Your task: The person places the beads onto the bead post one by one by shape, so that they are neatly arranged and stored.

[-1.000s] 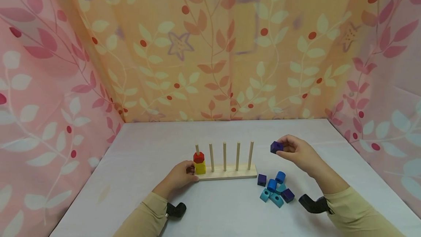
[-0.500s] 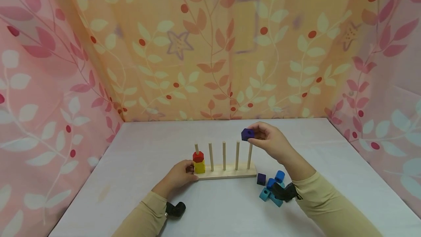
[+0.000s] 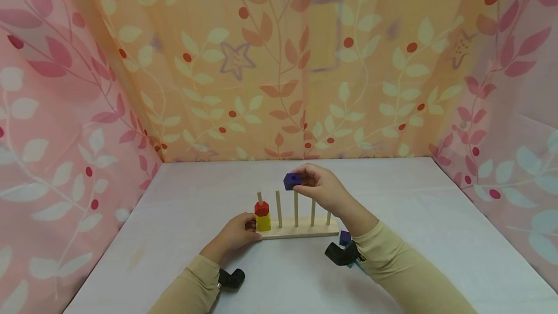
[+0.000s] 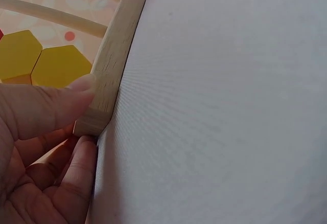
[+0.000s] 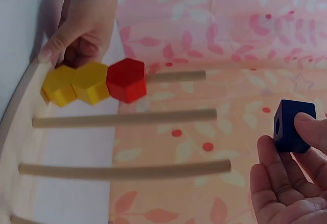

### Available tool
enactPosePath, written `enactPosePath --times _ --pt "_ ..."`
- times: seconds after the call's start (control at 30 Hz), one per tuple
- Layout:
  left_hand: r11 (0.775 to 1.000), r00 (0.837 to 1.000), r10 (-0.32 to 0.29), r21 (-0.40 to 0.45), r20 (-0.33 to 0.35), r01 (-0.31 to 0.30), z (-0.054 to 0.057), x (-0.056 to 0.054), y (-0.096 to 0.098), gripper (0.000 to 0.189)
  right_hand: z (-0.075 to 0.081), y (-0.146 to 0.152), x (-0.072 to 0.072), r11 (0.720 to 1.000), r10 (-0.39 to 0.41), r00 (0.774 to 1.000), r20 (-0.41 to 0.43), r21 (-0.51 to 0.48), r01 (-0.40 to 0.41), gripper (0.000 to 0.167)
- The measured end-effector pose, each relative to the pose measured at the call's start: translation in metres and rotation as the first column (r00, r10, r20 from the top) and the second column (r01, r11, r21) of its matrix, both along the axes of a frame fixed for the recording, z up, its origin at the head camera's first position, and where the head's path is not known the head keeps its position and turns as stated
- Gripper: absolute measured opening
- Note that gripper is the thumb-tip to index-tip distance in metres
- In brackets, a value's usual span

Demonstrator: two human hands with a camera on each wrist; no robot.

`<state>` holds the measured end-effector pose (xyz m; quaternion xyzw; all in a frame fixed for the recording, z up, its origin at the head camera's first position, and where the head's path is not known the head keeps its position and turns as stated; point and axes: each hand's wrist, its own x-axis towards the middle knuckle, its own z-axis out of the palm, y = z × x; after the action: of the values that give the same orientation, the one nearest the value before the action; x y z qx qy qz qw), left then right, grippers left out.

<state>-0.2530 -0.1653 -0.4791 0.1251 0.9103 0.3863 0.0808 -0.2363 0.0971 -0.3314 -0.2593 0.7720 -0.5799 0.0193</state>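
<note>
A wooden peg board point(image 3: 301, 230) with several upright pegs stands on the table. On its leftmost peg, two yellow hexagonal blocks point(image 5: 90, 83) sit below a red hexagonal block point(image 3: 261, 209). My left hand point(image 3: 237, 232) pinches the left end of the board; in the left wrist view its thumb point(image 4: 56, 104) lies on the base. My right hand point(image 3: 324, 190) holds a purple block point(image 3: 291, 181) between thumb and fingers, above the middle peg in the head view. A hole shows in this block's side, and the right wrist view shows it apart from the peg ends.
Right of the board another purple block point(image 3: 345, 238) lies on the white table point(image 3: 196, 183). The right sleeve and its black wrist camera point(image 3: 342, 254) hide most of the loose blocks there. Patterned cloth point(image 3: 279, 86) walls the back and sides.
My right hand has carried the purple block leftward from beyond the board's right end to above the middle peg, its forearm now covering the loose blocks. The left hand stays put.
</note>
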Motion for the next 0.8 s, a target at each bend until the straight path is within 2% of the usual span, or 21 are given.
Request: enactPosePath --times 0.37,0.6,0.8 --pt "1.0 1.0 0.006 0.002 0.001 -0.006 -0.001 -0.001 0.0 0.042 -0.009 -0.031 0.001 0.998 -0.041 0.999 -0.004 -0.048 0.041 0.027" --pt "1.0 1.0 0.001 0.008 -0.002 -0.001 -0.003 -0.002 -0.001 0.044 -0.017 -0.038 -0.001 0.989 -0.15 0.987 -0.053 0.003 0.15 0.025" --pt "1.0 0.999 0.028 -0.002 0.02 -0.028 -0.002 -0.002 0.001 0.043 -0.024 -0.04 -0.002 0.986 -0.169 0.985 -0.029 0.013 0.169 0.024"
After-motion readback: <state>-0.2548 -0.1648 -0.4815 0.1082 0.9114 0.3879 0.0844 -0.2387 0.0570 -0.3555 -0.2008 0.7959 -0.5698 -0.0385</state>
